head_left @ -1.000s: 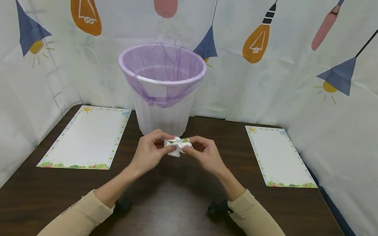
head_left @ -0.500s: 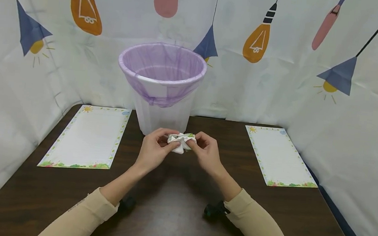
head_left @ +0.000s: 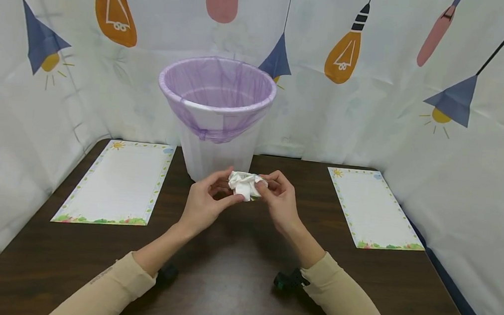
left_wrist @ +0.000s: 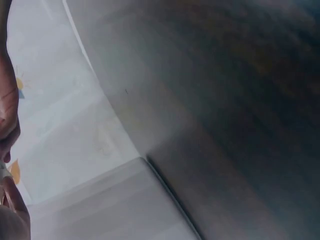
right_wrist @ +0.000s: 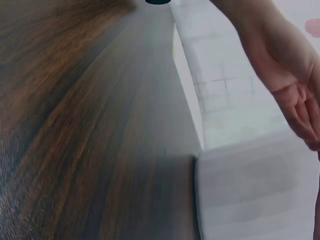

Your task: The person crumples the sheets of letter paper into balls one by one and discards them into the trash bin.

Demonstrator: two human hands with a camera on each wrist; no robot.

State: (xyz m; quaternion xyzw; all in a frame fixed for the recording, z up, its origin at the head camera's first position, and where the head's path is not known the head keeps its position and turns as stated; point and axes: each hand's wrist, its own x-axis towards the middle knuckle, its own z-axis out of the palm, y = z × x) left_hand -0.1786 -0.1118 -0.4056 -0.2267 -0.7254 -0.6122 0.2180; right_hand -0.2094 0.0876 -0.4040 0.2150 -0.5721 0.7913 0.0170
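A crumpled white paper (head_left: 244, 183) with a little green showing is held up between both hands, just in front of the bin. My left hand (head_left: 203, 201) pinches its left side, with the thumb along the lower edge and the index finger above. On the other side, my right hand (head_left: 281, 205) grips the paper with the thumb pressed on its front. The folds hide most of the fingertips. Only a small piece of the paper (left_wrist: 4, 171) appears at the edge of the left wrist view.
A white bin (head_left: 216, 157) with a purple liner (head_left: 219, 124) stands at the table's back. Decorated paper sheets lie on the table (head_left: 227, 285), one at left (head_left: 117, 183) and one at right (head_left: 373, 210). A printed curtain (head_left: 387, 104) surrounds the table's back and sides.
Both hands have risen slightly and shifted right with the paper. It has been turned and squeezed, so its green part now shows at the bottom instead of the top.
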